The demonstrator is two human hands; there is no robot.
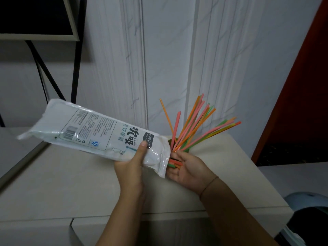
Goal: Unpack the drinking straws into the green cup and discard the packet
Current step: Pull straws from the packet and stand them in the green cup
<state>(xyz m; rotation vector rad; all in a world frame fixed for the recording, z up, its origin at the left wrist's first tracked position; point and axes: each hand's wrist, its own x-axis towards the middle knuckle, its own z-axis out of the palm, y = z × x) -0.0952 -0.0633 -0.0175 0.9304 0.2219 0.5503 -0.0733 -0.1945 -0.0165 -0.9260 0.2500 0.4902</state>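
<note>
A white plastic straw packet with printed text is tilted, its open end down to the right. My left hand grips it near that opening, thumb on top. A few straw ends poke out of the packet's mouth into my right hand, whose fingers close loosely around them. Just behind, the green cup is mostly hidden by the packet and straws. Several orange, pink, green and yellow straws fan out of the cup, leaning up and to the right.
The cup stands on a beige countertop against a white marbled wall. A black metal stand rises at the back left. A pale blue bin with a dark opening sits at the lower right, beside the counter's edge.
</note>
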